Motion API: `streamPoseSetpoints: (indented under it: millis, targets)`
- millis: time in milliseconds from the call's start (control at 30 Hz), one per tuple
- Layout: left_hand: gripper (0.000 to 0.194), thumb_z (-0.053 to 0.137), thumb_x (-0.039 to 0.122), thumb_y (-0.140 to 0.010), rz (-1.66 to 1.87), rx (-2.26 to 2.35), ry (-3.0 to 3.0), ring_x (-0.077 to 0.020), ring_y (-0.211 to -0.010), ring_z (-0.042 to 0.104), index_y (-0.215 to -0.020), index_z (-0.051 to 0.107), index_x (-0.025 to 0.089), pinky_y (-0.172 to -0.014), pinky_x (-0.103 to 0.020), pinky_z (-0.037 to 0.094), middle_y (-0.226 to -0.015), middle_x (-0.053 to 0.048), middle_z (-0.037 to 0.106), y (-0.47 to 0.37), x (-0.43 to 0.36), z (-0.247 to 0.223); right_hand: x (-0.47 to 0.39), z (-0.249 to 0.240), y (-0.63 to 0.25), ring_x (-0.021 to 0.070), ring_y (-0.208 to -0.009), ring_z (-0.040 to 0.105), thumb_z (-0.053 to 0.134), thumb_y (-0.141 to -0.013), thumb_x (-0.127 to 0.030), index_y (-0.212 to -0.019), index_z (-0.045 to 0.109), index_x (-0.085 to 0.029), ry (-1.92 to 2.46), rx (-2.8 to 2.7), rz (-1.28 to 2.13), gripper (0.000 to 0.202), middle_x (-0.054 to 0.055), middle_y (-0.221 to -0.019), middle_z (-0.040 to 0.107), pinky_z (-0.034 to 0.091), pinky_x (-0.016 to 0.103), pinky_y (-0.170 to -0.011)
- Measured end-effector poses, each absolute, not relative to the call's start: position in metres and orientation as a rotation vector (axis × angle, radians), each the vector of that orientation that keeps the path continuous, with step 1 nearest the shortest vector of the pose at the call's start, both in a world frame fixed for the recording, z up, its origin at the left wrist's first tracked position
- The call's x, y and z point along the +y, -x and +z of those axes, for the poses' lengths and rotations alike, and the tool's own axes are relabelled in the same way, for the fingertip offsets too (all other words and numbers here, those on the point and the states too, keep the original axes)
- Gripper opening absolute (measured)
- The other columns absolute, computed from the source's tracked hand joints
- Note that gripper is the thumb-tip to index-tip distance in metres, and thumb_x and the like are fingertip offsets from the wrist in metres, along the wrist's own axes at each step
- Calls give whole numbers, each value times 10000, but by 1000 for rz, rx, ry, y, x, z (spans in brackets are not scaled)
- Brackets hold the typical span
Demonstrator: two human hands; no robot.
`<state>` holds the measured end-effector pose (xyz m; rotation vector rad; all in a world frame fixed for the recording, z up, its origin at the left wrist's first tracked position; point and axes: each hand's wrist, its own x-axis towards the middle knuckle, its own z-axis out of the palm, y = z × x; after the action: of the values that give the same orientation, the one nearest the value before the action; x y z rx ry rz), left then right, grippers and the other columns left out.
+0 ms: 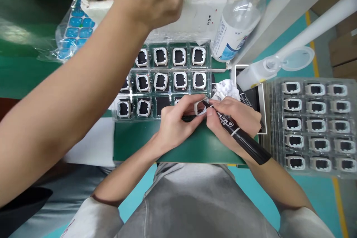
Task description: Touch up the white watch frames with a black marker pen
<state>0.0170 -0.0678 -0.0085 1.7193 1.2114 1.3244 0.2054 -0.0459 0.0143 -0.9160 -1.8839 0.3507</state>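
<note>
Above the green bench (134, 141) before me, a worker's left hand (177, 121) is pinching a small white rounded-square frame (196, 109); the right hand (237, 117) is holding a black cylindrical marker (248, 145) to it.

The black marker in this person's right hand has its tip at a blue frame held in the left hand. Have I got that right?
Not quite: the frame is white, not blue, as the head view shows. The rest is right: the black marker is in the right hand, its tip at the frame held in the left hand.
</note>
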Motion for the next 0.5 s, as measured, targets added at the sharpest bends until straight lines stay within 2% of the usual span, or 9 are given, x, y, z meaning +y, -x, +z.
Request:
streamPoseSetpoints:
  millis: [167,267,500]
  targets:
    - [332,866,281,-1005,1286,1246,-1720,-161,-899,871,-1324,792,227,-880,-214,742,-1090,-10,883,-15,-69,-12,-48,9,-206,183,-846,814,694,-1071,-240,-980,698,-283,983,-1888,343,101,-13,-923,798,740,365,-842]
    - [354,883,295,-997,1310,1240,-1710,-169,-906,875,-1331,791,226,-868,-215,743,-1099,-16,884,-16,-69,-12,-48,9,-205,185,-901,831,723,-1049,-173,-1041,708,-277,910,-1860,331,105,-13,-966,809,746,350,-879]
    - [307,874,243,-1000,1316,1268,-1713,-151,-924,880,-1294,789,211,-878,-173,724,-1062,11,886,-19,-69,-5,-45,13,-202,181,-860,829,776,-989,-78,-1066,694,-232,832,-1855,250,190,-1,-953,807,720,299,-780]
